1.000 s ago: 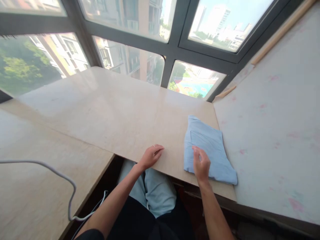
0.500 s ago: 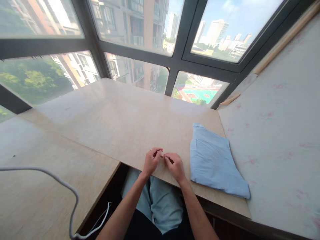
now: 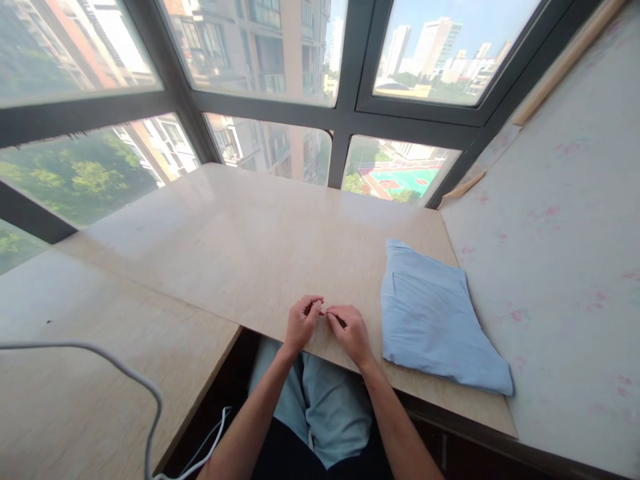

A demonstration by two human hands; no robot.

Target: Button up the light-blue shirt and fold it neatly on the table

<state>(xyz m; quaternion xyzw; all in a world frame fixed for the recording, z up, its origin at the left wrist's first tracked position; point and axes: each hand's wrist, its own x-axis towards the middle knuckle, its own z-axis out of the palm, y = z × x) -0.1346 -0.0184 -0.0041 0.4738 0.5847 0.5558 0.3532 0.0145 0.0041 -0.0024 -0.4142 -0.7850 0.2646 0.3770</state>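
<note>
My left hand (image 3: 303,321) is closed in a pinch just above the front edge of the beige tabletop (image 3: 280,260). Close beside it, fingertips almost meeting, my right hand (image 3: 349,329) is pinched too. Something very small may sit between the fingertips, but it is too tiny to make out. To the right of my right hand lies a folded light-blue garment (image 3: 433,317), flat on the tabletop and touched by neither hand.
A white cable (image 3: 127,377) curves over the left-hand surface (image 3: 90,413) and hangs down past its edge. Dark-framed windows (image 3: 340,117) border the far side. A flower-patterned wall (image 3: 565,267) rises on the right, beside the garment.
The view has shifted slightly, so the windows, cable and garment sit a little differently in the picture. Both hands keep nearly the same pinched pose, fingertips close together.
</note>
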